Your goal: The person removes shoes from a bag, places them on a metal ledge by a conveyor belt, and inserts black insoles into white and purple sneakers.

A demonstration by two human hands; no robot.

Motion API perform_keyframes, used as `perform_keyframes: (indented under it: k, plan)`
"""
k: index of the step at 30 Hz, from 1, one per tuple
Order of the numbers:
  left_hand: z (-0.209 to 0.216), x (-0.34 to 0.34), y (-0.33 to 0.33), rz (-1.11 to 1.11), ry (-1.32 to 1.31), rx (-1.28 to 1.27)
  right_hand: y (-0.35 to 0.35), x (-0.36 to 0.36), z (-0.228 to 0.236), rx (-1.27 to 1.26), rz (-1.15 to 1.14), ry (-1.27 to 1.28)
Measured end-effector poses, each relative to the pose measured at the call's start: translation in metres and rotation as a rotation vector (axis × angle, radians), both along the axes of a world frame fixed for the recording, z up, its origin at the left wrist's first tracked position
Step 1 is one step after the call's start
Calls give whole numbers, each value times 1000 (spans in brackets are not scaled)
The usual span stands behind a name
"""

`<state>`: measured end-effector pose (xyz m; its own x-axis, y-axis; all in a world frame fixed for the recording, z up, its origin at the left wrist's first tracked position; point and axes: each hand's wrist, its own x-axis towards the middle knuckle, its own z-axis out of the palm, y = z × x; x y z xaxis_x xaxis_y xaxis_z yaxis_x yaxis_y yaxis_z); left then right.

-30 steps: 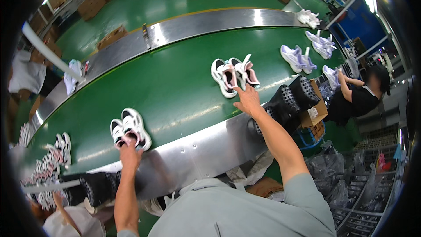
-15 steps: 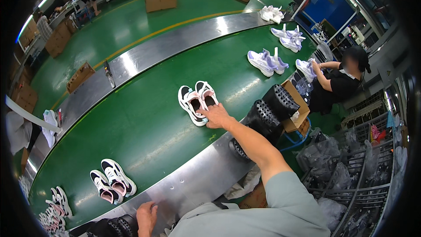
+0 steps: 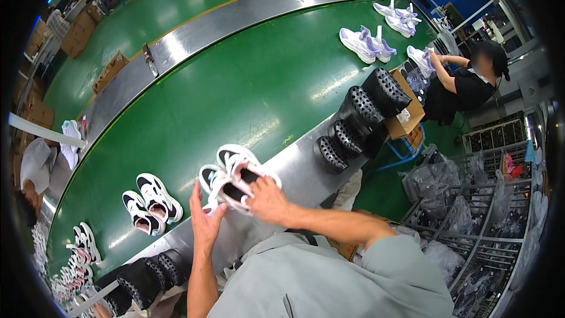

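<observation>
A pair of white, black and pink sneakers (image 3: 232, 171) is at the near edge of the green belt, partly over the metal rim. My right hand (image 3: 268, 201) grips the heel part of the right-hand shoe, its fingers at the opening. Beside the left-hand shoe, my left hand (image 3: 206, 219) has its fingers stretched up and its thumb apart; whether it touches the shoe I cannot tell. Another pair of sneakers (image 3: 152, 203) in the same colours stands on the belt to the left.
Black studded moulds (image 3: 353, 115) line the metal edge at right, with more black moulds (image 3: 150, 274) at lower left. White-and-lilac sneakers (image 3: 365, 44) stand farther along the belt. A co-worker (image 3: 468, 82) at right handles a shoe. A wire rack (image 3: 471, 212) holds plastic bags.
My right hand has drawn the sneakers toward me, from mid-belt to the near metal edge. My left hand has risen from the edge to beside them. The head view has shifted.
</observation>
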<state>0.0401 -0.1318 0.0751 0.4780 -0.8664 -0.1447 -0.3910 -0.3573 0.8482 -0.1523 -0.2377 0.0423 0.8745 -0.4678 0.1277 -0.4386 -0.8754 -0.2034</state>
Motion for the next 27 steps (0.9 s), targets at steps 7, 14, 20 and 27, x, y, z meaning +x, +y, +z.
perform_keyframes:
  k: [7,14,20,27]
  plan:
    - [-22,17,19,-164,-45,149,45,-49,26,339,-277,-450]
    - [1,-23,-17,-155,-500,68,-26,-181,38,-64,-1008,-188]
    - [-29,-37,-59,-182,-404,17,-48,-195,9,-127,-884,72]
    - [-47,-34,-78,-340,-79,30,4,-135,96,286,-562,-182]
